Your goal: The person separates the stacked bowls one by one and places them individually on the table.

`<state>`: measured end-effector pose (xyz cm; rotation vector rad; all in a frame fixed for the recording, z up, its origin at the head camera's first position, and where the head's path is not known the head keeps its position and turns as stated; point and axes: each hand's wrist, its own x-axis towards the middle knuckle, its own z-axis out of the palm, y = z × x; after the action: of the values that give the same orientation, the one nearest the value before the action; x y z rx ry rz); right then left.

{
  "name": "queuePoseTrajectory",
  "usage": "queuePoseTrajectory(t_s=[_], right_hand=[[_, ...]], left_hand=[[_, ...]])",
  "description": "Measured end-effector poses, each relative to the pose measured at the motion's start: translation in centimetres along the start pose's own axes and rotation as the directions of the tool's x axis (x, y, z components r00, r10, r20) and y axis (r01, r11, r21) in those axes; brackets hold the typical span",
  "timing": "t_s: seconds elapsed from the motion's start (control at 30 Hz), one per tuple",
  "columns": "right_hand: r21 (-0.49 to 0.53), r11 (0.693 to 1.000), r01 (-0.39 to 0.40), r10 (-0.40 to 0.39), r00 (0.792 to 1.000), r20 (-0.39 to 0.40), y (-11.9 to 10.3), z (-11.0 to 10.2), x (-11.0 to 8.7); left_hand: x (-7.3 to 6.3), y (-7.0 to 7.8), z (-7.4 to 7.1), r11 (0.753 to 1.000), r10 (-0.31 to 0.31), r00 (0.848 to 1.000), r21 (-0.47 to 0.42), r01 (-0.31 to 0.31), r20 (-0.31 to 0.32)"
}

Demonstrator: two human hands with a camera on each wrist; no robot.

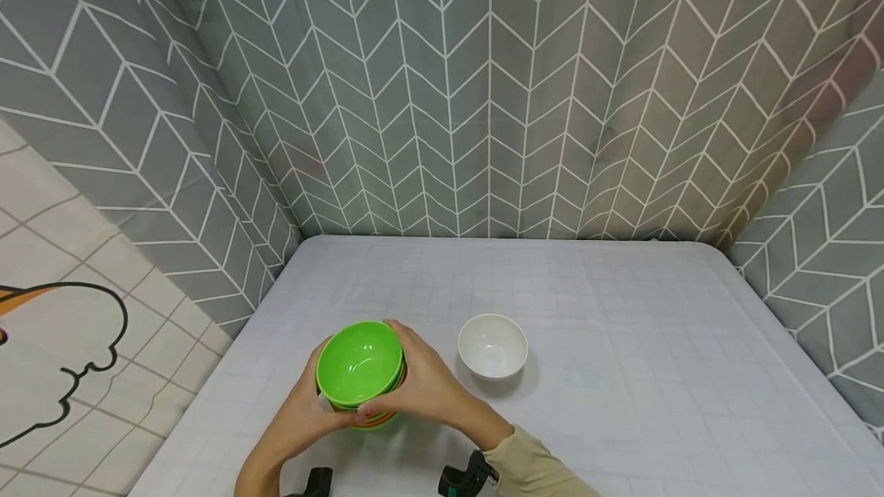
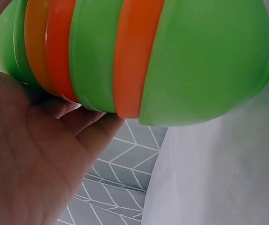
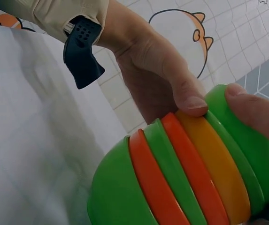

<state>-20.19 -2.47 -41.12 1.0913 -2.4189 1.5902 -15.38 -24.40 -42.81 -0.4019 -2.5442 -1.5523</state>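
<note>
I count eight bowls from here: seven in one stack of bowls point(image 1: 359, 363) and a single white bowl point(image 1: 493, 347). Of the stacked seven, four look like green bowls point(image 3: 113, 187), two orange-red bowls point(image 3: 148, 173) and one a yellow-orange bowl point(image 3: 219, 164); the top two greens sit so close that they're hard to tell apart. There are two hands, one left hand point(image 1: 300, 413) and one right hand point(image 1: 431, 386), two dark wrist pieces point(image 1: 468, 474), and one table point(image 1: 656, 343).

No text, label, brand, number or sign can be read near the left hand point(image 1: 305, 411), near the right hand point(image 1: 430, 380) or farther off.
</note>
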Motion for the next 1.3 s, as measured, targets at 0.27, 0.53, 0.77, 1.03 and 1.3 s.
queuePoseTrajectory(t_s=[0.27, 0.53, 0.77, 1.03, 1.3], right_hand=[[-0.024, 1.0, 0.013, -0.014, 0.999, -0.038, -1.1, -1.0, 0.1], [0.004, 1.0, -0.012, 0.013, 0.997, -0.082, -1.9, -3.1, -0.2], [0.019, 0.997, -0.074, 0.076, 0.988, -0.135, -2.3, -5.1, -0.9], [-0.001, 0.995, -0.102, 0.1, 0.972, -0.211, -2.2, -7.0, -2.0], [0.008, 0.991, -0.134, 0.131, 0.959, -0.252, -1.0, -8.8, -3.4]], left_hand=[[0.0, -0.1, 0.2, 1.0, -0.006, 1.0, -0.006, 0.006, -0.01], [0.2, 0.2, 0.2, 0.999, -0.036, 0.999, 0.025, 0.037, -0.009], [0.2, 0.3, 0.1, 0.998, -0.037, 0.999, 0.042, 0.037, 0.005], [0.2, 0.1, 0.0, 1.0, -0.024, 1.0, 0.018, 0.024, 0.01], [0.2, 0.1, 0.0, 0.999, -0.042, 0.999, 0.03, 0.042, 0.018]])
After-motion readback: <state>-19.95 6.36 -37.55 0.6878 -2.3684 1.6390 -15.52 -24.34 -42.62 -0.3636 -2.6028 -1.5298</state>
